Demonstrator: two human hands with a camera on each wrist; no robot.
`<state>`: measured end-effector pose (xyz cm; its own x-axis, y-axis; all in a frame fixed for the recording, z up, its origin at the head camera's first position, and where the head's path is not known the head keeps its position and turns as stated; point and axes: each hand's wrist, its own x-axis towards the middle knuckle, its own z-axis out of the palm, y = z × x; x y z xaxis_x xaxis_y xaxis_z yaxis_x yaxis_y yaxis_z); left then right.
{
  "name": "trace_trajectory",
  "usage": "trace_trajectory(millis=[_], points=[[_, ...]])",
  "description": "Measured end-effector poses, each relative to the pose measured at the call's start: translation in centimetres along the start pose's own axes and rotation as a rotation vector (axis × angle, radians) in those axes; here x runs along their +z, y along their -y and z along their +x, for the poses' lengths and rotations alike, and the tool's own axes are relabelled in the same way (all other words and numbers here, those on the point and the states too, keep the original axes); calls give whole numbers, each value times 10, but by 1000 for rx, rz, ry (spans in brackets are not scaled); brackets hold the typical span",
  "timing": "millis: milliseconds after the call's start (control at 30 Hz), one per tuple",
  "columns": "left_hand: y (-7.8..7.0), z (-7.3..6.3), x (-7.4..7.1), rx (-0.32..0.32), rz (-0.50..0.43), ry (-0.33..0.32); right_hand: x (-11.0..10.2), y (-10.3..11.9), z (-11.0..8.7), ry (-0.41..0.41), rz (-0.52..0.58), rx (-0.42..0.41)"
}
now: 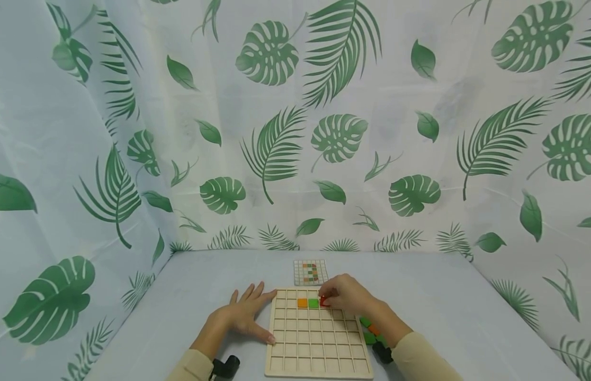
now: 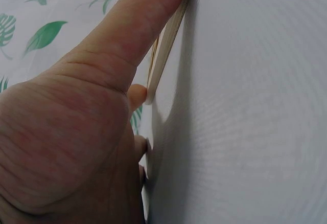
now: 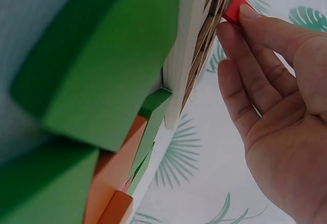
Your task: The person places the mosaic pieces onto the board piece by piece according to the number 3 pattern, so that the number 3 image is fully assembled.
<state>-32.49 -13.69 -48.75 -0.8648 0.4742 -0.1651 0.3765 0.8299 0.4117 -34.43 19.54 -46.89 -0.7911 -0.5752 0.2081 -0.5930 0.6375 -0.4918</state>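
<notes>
A wooden grid board point(image 1: 305, 349) lies on the table, with an orange square block point(image 1: 302, 303) and a green square block point(image 1: 313, 303) side by side in its second row. My right hand point(image 1: 349, 296) pinches a red block point(image 3: 234, 10) between thumb and fingers, just right of the green one. Whether the red block sits fully in its cell cannot be told. My left hand point(image 1: 245, 314) lies spread at the board's left side, thumb and index finger touching its edge; in the left wrist view the thumb point(image 2: 127, 35) presses on that edge.
Behind the board lies a small pattern card point(image 1: 311, 272) printed with a coloured grid. Loose green blocks point(image 3: 117, 65) and orange blocks point(image 3: 115, 183) lie on the table along the board's right side, below my right forearm. A leaf-print curtain point(image 1: 286, 211) encloses the table.
</notes>
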Motion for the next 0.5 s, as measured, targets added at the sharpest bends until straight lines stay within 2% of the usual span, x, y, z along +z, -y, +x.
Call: trace_trajectory(millis=[500], points=[[0,0,0,4,5,5,1,7,1,-10,-35,38]])
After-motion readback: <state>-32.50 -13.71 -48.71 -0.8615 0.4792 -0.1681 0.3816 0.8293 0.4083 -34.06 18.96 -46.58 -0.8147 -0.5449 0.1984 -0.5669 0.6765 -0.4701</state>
